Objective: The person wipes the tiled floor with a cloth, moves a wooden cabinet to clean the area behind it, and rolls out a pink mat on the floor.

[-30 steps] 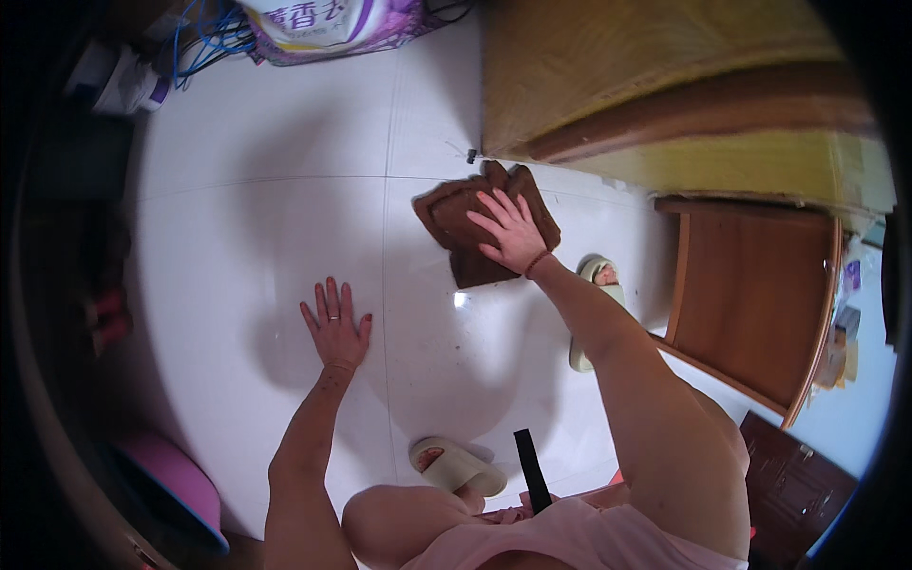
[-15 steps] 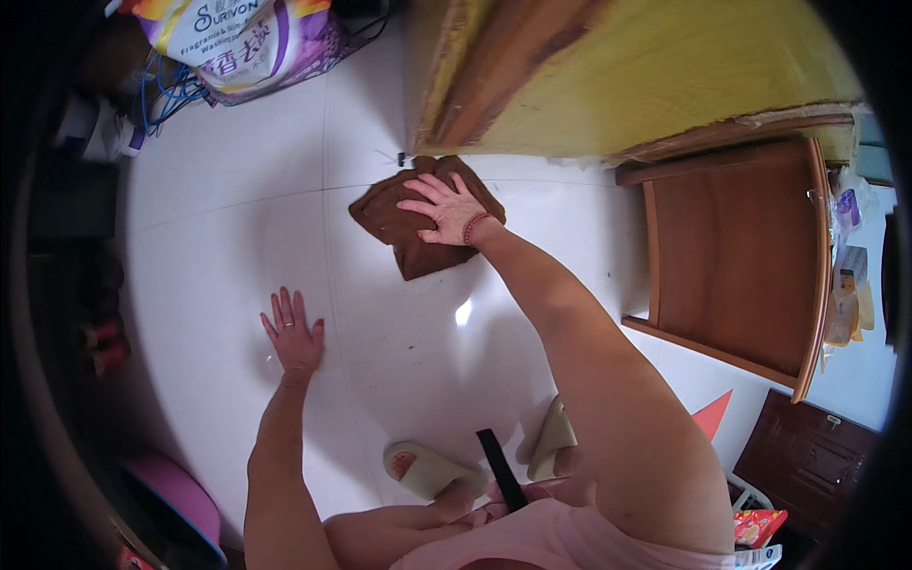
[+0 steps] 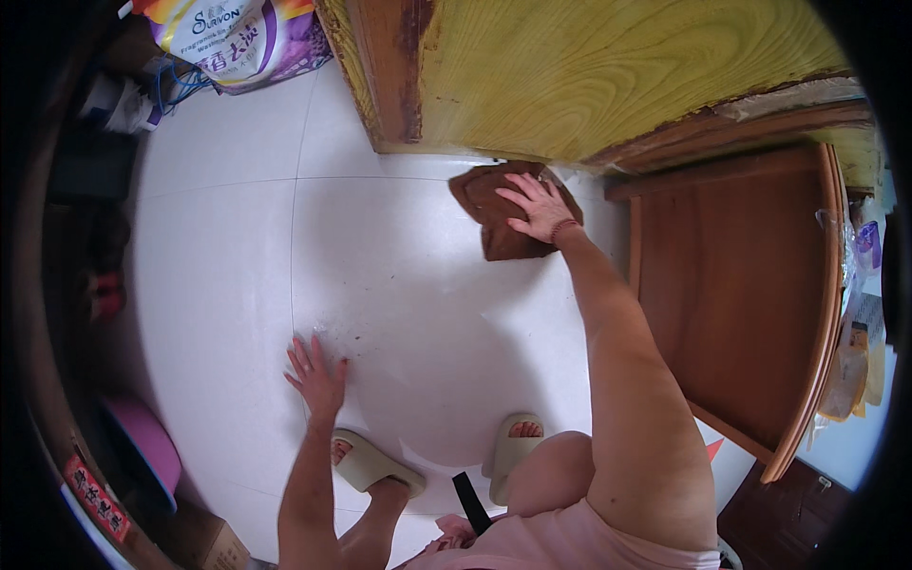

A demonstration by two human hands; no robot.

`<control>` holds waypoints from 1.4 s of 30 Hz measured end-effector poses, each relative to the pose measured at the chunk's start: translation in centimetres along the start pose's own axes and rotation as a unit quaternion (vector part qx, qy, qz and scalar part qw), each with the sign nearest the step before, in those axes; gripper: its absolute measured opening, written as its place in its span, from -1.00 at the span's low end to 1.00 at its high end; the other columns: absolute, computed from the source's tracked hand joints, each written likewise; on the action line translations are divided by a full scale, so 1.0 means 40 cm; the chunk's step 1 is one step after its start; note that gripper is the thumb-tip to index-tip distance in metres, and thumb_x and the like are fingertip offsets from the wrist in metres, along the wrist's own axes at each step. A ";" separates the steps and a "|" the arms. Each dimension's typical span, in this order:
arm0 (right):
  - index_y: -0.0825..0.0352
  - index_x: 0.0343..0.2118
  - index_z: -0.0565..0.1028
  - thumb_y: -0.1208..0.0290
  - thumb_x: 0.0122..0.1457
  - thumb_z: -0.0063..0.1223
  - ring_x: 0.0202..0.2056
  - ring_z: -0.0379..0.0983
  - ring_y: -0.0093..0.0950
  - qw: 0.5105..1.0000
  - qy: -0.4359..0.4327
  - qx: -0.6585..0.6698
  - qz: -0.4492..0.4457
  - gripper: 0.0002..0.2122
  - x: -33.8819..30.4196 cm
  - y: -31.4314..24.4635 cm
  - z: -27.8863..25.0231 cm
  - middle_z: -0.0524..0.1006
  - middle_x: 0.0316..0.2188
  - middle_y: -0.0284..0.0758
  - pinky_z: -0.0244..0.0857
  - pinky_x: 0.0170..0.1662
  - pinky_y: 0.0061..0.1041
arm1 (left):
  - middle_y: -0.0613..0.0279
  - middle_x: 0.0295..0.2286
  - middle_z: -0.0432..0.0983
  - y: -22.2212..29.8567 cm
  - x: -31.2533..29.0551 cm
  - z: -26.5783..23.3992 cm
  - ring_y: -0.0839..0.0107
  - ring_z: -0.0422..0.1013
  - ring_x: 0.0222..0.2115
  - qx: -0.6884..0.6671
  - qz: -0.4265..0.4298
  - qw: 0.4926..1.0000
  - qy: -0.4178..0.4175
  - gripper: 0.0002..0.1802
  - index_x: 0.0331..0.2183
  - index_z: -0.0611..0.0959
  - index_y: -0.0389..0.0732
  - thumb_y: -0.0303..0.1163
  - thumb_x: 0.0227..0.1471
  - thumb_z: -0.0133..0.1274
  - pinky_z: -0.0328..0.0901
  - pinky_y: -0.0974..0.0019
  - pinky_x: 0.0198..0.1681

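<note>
A brown cloth (image 3: 508, 233) lies crumpled on the pale tiled floor (image 3: 218, 247), close to the base of a yellow wood-grain panel. My right hand (image 3: 541, 207) presses on it from above, palm down with the fingers spread; a beaded bracelet circles that wrist. Flat on the floor at the lower left rests my left hand (image 3: 320, 380), fingers apart, a ring on one finger, holding nothing. Small dark specks of dirt (image 3: 357, 337) lie on the tiles just beyond it.
The yellow wood-grain panel (image 3: 608, 76) borders the far side. A brown wooden piece of furniture (image 3: 731, 294) stands at the right. A purple-and-white bag (image 3: 249, 47) sits far left, a pink basin (image 3: 147, 446) near left. My sandals (image 3: 375, 465) are close below my hands.
My right hand and the brown cloth have shifted to the right along the panel's base. The view has moved too, and my left hand now appears lower and nearer my sandal.
</note>
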State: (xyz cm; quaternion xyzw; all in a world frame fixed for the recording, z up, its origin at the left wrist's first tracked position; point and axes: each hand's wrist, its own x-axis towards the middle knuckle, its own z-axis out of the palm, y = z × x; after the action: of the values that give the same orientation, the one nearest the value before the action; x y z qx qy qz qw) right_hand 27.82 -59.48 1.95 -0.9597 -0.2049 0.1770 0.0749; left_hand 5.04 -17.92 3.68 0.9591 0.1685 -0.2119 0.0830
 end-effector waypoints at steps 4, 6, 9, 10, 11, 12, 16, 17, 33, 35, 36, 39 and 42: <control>-0.10 0.03 0.12 0.07 -0.07 -0.08 0.14 -0.15 -0.39 0.999 0.026 0.000 0.027 -0.47 -0.056 0.084 0.007 -0.02 0.12 -0.45 -0.31 0.14 -0.17 | 0.06 0.11 -0.39 -0.011 -0.104 0.027 0.00 -0.43 0.12 -0.058 -0.065 0.993 -0.083 -0.13 0.09 0.00 0.01 0.00 -0.21 0.02 -0.29 -0.33 -0.02; -0.08 0.03 0.13 0.09 -0.09 -0.05 0.14 -0.16 -0.39 0.995 0.077 0.015 0.061 -0.46 -0.087 0.121 0.031 -0.01 0.10 -0.42 -0.28 0.12 -0.15 | 0.03 0.11 -0.44 -0.038 -0.110 0.038 -0.06 -0.46 0.11 -0.072 -0.064 0.991 -0.097 -0.07 0.10 -0.04 0.03 0.01 -0.24 0.06 -0.19 -0.35 -0.06; -0.05 0.02 0.14 0.11 -0.08 -0.04 0.13 -0.16 -0.39 0.977 0.109 0.053 0.174 -0.46 -0.173 0.192 0.067 -0.04 0.10 -0.42 -0.23 0.09 -0.10 | 0.00 0.11 -0.47 -0.020 -0.107 0.041 -0.09 -0.47 0.10 -0.079 -0.057 0.990 -0.101 -0.03 0.10 -0.06 0.03 0.02 -0.26 0.08 -0.17 -0.36 -0.07; -0.05 0.02 0.14 0.12 -0.07 -0.04 0.13 -0.16 -0.38 0.979 0.114 0.045 0.162 -0.48 -0.190 0.199 0.082 -0.03 0.10 -0.42 -0.20 0.08 -0.07 | -0.02 0.10 -0.49 -0.026 -0.103 0.053 -0.12 -0.48 0.10 -0.063 -0.057 0.991 -0.108 -0.01 0.10 -0.08 0.02 0.05 -0.27 0.08 -0.17 -0.38 -0.09; -0.05 0.02 0.14 0.12 -0.07 -0.04 0.13 -0.16 -0.38 0.977 0.115 0.046 0.173 -0.47 -0.200 0.201 0.104 -0.03 0.10 -0.42 -0.20 0.07 -0.06 | -0.02 0.10 -0.49 -0.030 -0.103 0.061 -0.12 -0.48 0.10 -0.063 -0.060 0.990 -0.111 0.00 0.10 -0.09 0.01 0.06 -0.27 0.07 -0.18 -0.39 -0.09; -0.06 0.02 0.13 0.11 -0.07 -0.04 0.13 -0.16 -0.37 0.974 0.122 0.047 0.185 -0.47 -0.203 0.194 0.104 -0.03 0.10 -0.42 -0.20 0.07 -0.04 | -0.02 0.10 -0.50 -0.028 -0.100 0.059 -0.12 -0.49 0.10 -0.063 -0.059 0.990 -0.109 0.00 0.10 -0.09 0.01 0.07 -0.28 0.07 -0.19 -0.39 -0.09; -0.06 0.02 0.13 0.10 -0.08 -0.04 0.13 -0.17 -0.33 0.937 0.160 0.066 0.303 -0.47 -0.262 0.127 0.135 -0.04 0.10 -0.41 -0.20 0.05 0.01 | -0.04 0.10 -0.52 -0.007 -0.101 0.053 -0.13 -0.53 0.09 -0.054 -0.078 0.989 -0.112 0.03 0.11 -0.12 -0.03 0.12 -0.27 0.04 -0.25 -0.41 -0.09; -0.06 0.01 0.15 0.09 -0.07 -0.05 0.13 -0.16 -0.32 0.920 0.188 0.080 0.335 -0.48 -0.295 0.118 0.165 -0.03 0.10 -0.37 -0.20 0.03 0.05 | -0.05 0.10 -0.53 -0.006 -0.103 0.061 -0.14 -0.53 0.09 -0.045 -0.082 0.990 -0.101 0.04 0.11 -0.13 -0.04 0.13 -0.27 0.03 -0.27 -0.42 -0.09; 0.11 -0.27 0.43 0.40 -0.31 0.12 -0.16 0.24 -0.37 0.926 0.121 0.323 -0.150 -0.61 -0.350 -0.422 0.162 0.31 -0.19 -0.32 0.20 -0.18 -0.40 | 0.02 0.10 -0.55 -0.021 -0.108 0.122 -0.06 -0.58 0.10 -0.079 -0.062 0.995 -0.029 0.01 0.11 -0.12 -0.02 0.08 -0.26 0.04 -0.43 -0.40 -0.07; 0.14 -0.27 0.44 0.43 -0.34 0.10 -0.18 0.27 -0.34 0.923 0.204 0.319 -0.074 -0.59 -0.310 -0.364 0.085 0.33 -0.19 -0.28 0.24 -0.18 -0.44 | 0.06 0.11 -0.52 -0.037 -0.103 0.121 -0.01 -0.58 0.11 -0.094 -0.080 0.992 -0.023 -0.03 0.10 -0.09 -0.02 0.08 -0.24 0.02 -0.49 -0.36 -0.05; 0.14 -0.27 0.43 0.39 -0.31 0.10 -0.14 0.24 -0.35 0.917 0.237 0.320 -0.033 -0.61 -0.299 -0.318 0.076 0.31 -0.15 -0.29 0.19 -0.14 -0.38 | 0.08 0.11 -0.51 -0.046 -0.099 0.140 0.02 -0.58 0.11 -0.101 -0.087 0.991 -0.013 -0.05 0.10 -0.08 -0.02 0.07 -0.23 0.00 -0.51 -0.35 -0.04; 0.14 -0.25 0.43 0.27 -0.19 0.07 -0.03 0.14 -0.36 0.968 0.182 0.164 0.054 -0.66 -0.255 -0.212 0.019 0.26 -0.07 -0.32 -0.05 0.01 -0.16 | 0.11 0.12 -0.49 -0.034 -0.102 0.156 0.05 -0.58 0.11 -0.076 -0.109 0.991 0.008 -0.12 0.10 -0.06 -0.01 0.07 -0.18 -0.07 -0.53 -0.32 -0.03; 0.18 -0.26 0.42 0.24 -0.09 0.01 -0.06 0.17 -0.31 0.961 0.257 0.075 0.074 -0.71 -0.185 -0.142 0.005 0.30 -0.12 -0.30 -0.07 0.02 -0.19 | 0.11 0.12 -0.47 -0.023 -0.104 0.159 0.06 -0.56 0.12 -0.046 -0.112 0.992 0.035 -0.15 0.10 -0.05 -0.01 0.07 -0.15 -0.11 -0.54 -0.30 -0.02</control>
State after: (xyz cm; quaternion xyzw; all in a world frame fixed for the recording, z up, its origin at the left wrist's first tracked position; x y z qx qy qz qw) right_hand 19.35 -57.44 5.28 -0.9770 -0.0936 -0.0553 0.1836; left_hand -1.25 -19.74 -0.27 0.9362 0.2871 -0.1782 0.0969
